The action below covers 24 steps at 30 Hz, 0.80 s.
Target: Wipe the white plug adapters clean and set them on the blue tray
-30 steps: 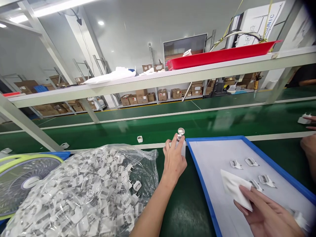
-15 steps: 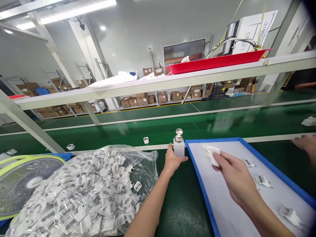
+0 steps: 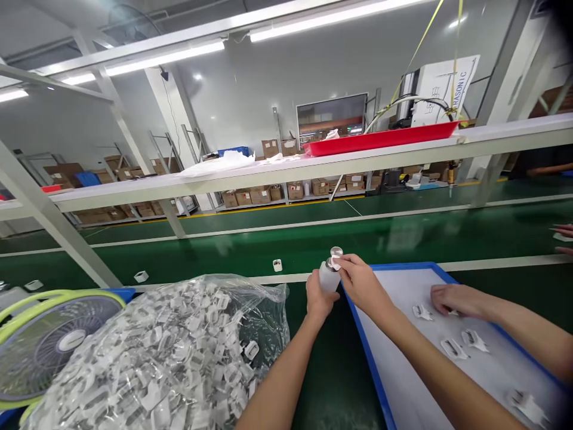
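My left hand [image 3: 319, 298] is wrapped around a white pump dispenser bottle [image 3: 329, 278] with a metal neck and a round metal cap. The bottle leans a little to the right. At its neck, my right hand [image 3: 362, 282] pinches a small white cloth [image 3: 335, 263], mostly hidden by the fingers, against the metal top. Just right of my hands lies a blue-rimmed tray [image 3: 364, 334] with a white bottom and several white plug adapters [image 3: 453, 348] on it. A clear plastic bag [image 3: 156, 352] full of similar white plug parts lies to my left.
Another person's hand [image 3: 456, 298] reaches over the tray from the right. More fingers [image 3: 564, 230] show at the right edge. A green-rimmed fan [image 3: 58, 346] stands far left. Small white housings [image 3: 277, 265] sit along the green conveyor belt [image 3: 233, 251]. A shelf holds a red tray [image 3: 380, 140].
My right hand has moved left with the cloth, from over the tray to the bottle's top. The bottle has gone from upright to tilted. A co-worker's hand has come over the tray.
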Each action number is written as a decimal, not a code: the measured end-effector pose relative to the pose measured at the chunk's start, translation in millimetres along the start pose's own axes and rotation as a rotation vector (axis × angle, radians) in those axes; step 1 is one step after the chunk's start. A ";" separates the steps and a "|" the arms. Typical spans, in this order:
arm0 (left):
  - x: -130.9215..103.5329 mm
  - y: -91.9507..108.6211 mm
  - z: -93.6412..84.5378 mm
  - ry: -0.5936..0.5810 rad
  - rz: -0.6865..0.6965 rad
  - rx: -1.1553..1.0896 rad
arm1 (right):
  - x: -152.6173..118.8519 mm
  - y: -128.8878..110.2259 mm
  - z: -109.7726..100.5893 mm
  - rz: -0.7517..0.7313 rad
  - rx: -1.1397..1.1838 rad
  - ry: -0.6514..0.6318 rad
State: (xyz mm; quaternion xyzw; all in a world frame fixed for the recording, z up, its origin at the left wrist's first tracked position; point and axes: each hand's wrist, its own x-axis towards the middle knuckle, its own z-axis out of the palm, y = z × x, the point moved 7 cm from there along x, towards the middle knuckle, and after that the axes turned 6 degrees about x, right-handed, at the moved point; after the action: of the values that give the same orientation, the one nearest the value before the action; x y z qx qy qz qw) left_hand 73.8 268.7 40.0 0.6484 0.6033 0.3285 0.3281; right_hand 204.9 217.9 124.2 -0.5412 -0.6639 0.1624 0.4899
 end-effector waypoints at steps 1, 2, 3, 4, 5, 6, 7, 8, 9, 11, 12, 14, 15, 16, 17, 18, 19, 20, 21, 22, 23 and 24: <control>-0.6 4.1 -3.2 0.019 0.025 0.057 | -1.9 4.8 -1.7 0.025 0.024 0.029; -1.1 7.9 -6.2 0.033 0.046 0.121 | -4.1 10.1 -4.1 0.057 0.052 0.063; -1.6 11.5 -9.3 0.044 0.067 0.186 | -7.0 15.7 -6.5 0.098 0.082 0.099; -2.2 15.2 -12.5 0.054 0.086 0.247 | -10.5 21.7 -8.8 0.147 0.115 0.133; -2.9 18.9 -15.7 0.062 0.106 0.305 | -14.6 27.6 -10.7 0.201 0.152 0.166; -3.8 22.6 -18.9 0.069 0.123 0.361 | -19.1 33.3 -12.0 0.257 0.194 0.197; -5.0 26.5 -22.2 0.075 0.138 0.416 | -23.7 38.2 -12.6 0.310 0.244 0.226; -6.3 30.5 -25.4 0.080 0.152 0.467 | -28.0 42.2 -12.5 0.355 0.300 0.251; -7.9 34.7 -28.4 0.085 0.166 0.515 | -31.7 45.0 -11.8 0.391 0.363 0.273; -11.5 43.3 -33.8 0.091 0.189 0.598 | -36.4 47.4 -8.9 0.434 0.497 0.307; -13.3 47.4 -36.1 0.094 0.198 0.634 | -37.4 47.5 -7.2 0.446 0.563 0.319; -16.4 54.9 -40.0 0.103 0.214 0.697 | -37.9 46.8 -4.4 0.461 0.679 0.341; -17.5 58.3 -41.8 0.112 0.222 0.725 | -37.8 46.4 -3.3 0.468 0.729 0.352; -18.5 61.5 -43.5 0.122 0.230 0.752 | -37.6 45.9 -2.3 0.474 0.774 0.362; -19.2 64.5 -45.3 0.135 0.238 0.776 | -37.5 45.5 -1.5 0.481 0.813 0.371; -19.7 67.4 -47.0 0.148 0.247 0.800 | -37.5 45.2 -0.8 0.487 0.848 0.379; -20.1 70.0 -48.8 0.159 0.256 0.823 | -37.6 44.7 -0.2 0.493 0.879 0.386; -20.4 72.6 -50.6 0.168 0.265 0.845 | -37.8 44.1 0.4 0.498 0.907 0.392; -20.7 75.0 -52.4 0.175 0.273 0.866 | -38.0 43.3 0.9 0.502 0.932 0.398; -21.1 77.5 -54.3 0.179 0.282 0.885 | -38.2 42.4 1.4 0.504 0.955 0.403; -21.7 80.0 -56.2 0.181 0.292 0.904 | -38.4 41.2 2.0 0.505 0.976 0.406; -22.5 82.5 -58.0 0.183 0.302 0.922 | -38.4 39.9 2.5 0.503 0.996 0.410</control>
State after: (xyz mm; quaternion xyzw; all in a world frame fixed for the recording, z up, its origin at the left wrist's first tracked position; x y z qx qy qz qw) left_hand 71.7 243.3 140.1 0.7748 0.6114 0.1271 -0.0987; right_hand 222.6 199.4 75.0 -0.4073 -0.2510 0.4578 0.7493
